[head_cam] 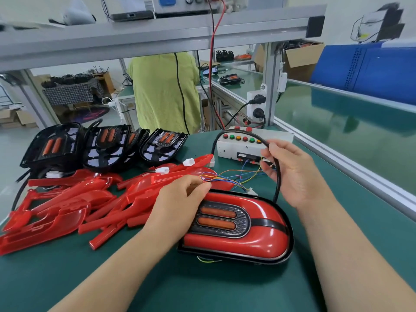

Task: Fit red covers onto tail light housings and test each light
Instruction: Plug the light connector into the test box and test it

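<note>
Bench point(157, 278): left hand point(180, 199) pinches wires point(225, 180) beside tail light point(247, 235); right hand point(292, 174), cable point(276, 194).

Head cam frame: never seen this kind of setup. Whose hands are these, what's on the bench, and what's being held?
There is no robot here. One camera is worn on a person's head and looks down at their own two hands. The left hand pinches thin coloured wires just above a finished tail light, whose red cover is already on. The right hand holds a black cable, which runs down behind that light and arcs up in front of a white test box with a row of coloured buttons. To the left on the green mat lies a pile of loose red covers, and behind it stand bare black housings.
</note>
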